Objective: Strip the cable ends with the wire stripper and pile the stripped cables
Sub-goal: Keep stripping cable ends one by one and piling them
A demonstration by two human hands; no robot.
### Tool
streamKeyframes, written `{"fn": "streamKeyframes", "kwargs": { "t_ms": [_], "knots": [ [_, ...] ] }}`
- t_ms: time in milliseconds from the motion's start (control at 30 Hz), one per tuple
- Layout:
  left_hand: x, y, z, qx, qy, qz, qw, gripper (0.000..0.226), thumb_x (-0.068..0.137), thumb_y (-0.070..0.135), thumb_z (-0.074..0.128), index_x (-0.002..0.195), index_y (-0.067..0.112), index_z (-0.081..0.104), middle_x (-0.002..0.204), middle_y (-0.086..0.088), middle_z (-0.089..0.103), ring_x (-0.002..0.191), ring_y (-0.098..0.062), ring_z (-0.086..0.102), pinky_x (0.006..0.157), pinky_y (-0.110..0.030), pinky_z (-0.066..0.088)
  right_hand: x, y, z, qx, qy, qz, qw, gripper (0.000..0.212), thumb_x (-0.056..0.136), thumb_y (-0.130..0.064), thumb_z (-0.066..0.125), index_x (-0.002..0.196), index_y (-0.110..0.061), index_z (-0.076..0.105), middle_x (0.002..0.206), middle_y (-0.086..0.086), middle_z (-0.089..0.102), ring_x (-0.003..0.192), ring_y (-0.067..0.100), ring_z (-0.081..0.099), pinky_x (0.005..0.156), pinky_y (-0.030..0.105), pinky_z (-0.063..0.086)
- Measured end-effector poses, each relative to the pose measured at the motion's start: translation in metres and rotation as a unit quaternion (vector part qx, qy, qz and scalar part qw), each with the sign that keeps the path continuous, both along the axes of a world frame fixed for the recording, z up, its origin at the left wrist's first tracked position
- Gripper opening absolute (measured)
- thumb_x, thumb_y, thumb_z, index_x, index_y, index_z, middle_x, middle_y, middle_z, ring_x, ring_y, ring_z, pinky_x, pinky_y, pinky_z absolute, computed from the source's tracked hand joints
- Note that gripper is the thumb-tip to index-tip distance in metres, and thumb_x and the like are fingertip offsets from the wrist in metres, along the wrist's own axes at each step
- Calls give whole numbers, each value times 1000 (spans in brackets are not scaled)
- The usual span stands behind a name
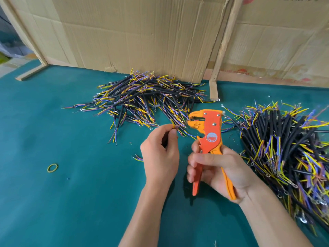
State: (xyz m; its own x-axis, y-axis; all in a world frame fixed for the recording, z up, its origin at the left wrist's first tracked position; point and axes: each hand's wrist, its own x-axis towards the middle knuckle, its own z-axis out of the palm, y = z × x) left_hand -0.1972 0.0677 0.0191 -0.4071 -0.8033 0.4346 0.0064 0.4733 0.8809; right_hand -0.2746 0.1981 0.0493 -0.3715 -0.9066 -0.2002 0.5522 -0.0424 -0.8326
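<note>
My right hand (pixel 215 168) grips the handles of an orange and yellow wire stripper (pixel 210 132), jaws pointing up and left. My left hand (pixel 160 150) pinches a short black cable with yellow and purple wires (pixel 173 126); its wire tips reach toward the stripper's jaws. The cable's other end (pixel 138 158) pokes out left of the hand. One heap of black cables with yellow, blue and purple ends (pixel 147 97) lies at the back centre. A second, larger heap (pixel 284 148) lies at the right.
The green table mat (pixel 71 202) stretches to the left and front. A yellow rubber band (pixel 52 168) lies on it at the left. Cardboard sheets (pixel 133 32) and wooden strips (pixel 222 47) stand along the back.
</note>
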Motion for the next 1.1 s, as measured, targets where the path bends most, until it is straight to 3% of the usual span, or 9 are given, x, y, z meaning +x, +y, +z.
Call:
{"fn": "streamKeyframes", "kwargs": {
  "t_ms": [233, 533, 800, 1000, 1100],
  "knots": [
    [0, -1, 0, 28, -1, 15, 999, 16, 96, 16, 66, 80, 17, 68, 59, 14, 51, 56, -6, 43, 58, -18, 35, -11, 11, -1, 50, 9, 6, 999, 44, 64, -7, 82, 104, 1, 66, 92, 33, 65, 75, 43, 67, 75, 52, 58],
    [0, 0, 1, 20, 2, 6, 1000, 15, 93, 12, 68, 79, 18, 68, 61, 14, 54, 59, -3, 48, 60, -14, 38, -7, 10, 0, 42, 23, 76, 996, 35, 72, -5, 80, 105, -2, 68, 91, 31, 64, 78, 44, 66, 79, 55, 56],
    [0, 0, 1, -11, -9, 7, 1000, 10, 92, 12, 66, 83, 15, 70, 68, 7, 60, 62, -5, 49, 64, -20, 42, -4, 5, 1, 37, 33, 66, 997, 22, 75, -12, 81, 86, -8, 62, 70, 14, 49, 58, 31, 54, 58, 42, 52],
    [1, 1, 3, -2, -7, 0, 1000, 12, 94, 11, 67, 83, 15, 70, 67, 9, 59, 63, -6, 49, 63, -17, 40, 0, 2, 0, 47, 32, 30, 998, 28, 82, -20, 80, 71, -14, 55, 59, 7, 38, 43, 22, 40, 46, 32, 41],
    [1, 1, 3, 0, -8, -2, 1000, 14, 95, 11, 67, 81, 14, 68, 63, 12, 54, 60, -6, 46, 61, -16, 38, 6, -5, -2, 50, 53, -13, 997, 42, 72, -28, 85, 63, -16, 46, 53, 4, 28, 35, 16, 30, 40, 23, 33]
  ]
}}
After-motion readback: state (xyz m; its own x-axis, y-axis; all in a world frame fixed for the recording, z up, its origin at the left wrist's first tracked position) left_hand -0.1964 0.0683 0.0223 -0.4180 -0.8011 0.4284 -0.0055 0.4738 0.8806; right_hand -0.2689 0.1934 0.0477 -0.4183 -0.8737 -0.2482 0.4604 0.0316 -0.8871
